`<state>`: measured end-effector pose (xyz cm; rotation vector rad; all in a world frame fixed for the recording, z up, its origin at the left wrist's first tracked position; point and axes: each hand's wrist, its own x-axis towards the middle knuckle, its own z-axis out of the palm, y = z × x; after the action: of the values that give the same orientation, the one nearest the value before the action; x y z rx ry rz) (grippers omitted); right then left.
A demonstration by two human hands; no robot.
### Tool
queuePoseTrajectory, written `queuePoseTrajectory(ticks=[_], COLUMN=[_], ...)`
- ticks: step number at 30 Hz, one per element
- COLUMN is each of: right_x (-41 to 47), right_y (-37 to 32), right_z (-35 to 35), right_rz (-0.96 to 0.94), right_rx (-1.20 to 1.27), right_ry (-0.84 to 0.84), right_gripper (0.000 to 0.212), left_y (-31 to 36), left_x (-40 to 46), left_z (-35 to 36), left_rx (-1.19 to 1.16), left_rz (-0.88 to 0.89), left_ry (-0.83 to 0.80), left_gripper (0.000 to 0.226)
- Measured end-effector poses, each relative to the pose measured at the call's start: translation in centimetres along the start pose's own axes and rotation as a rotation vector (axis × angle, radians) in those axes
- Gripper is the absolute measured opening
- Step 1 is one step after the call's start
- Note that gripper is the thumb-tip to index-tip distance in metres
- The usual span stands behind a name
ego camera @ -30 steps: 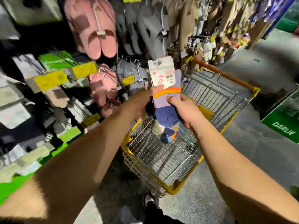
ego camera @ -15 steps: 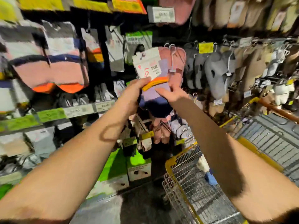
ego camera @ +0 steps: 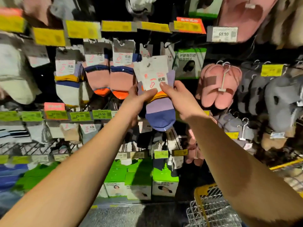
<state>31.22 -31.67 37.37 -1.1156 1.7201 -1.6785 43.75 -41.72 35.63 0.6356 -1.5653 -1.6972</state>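
A dim shop wall hung with socks and pink slippers [ego camera: 219, 86], with a wire cart [ego camera: 199, 203] at lower right. A person holds a purple-and-blue sock pack [ego camera: 159, 112] up against the rack, beside the orange-toed socks [ego camera: 122, 82]. The left hand [ego camera: 136, 102] curls round its left edge and the right hand [ego camera: 180, 99] pinches the card header [ego camera: 154, 74], kept uppermost, seemingly to meet a black hook [ego camera: 166, 44] above.

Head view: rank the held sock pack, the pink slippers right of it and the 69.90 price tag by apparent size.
1. The sock pack and pink slippers: about alike; the pack is nearer the camera, so unranked.
2. 69.90 price tag: smallest.
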Motion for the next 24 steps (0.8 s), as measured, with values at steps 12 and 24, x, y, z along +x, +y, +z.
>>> queuePoseTrajectory(ticks=[12, 24], right_x=[1.9, 0.5], right_y=[1.3, 1.4], right_z=[1.3, 3.4], right_rz=[0.157, 0.193], right_rx=[0.303, 0.4], right_ry=[-0.174, -0.089], right_gripper=[0.024, 0.026], left_y=[0.1, 0.0], left_x=[-0.4, -1.6], left_z=[-1.0, -4.3], left_rx=[0.026, -0.041], left_rz=[-0.003, 0.027], left_ry=[0.068, 0.021], left_gripper=[0.066, 0.05])
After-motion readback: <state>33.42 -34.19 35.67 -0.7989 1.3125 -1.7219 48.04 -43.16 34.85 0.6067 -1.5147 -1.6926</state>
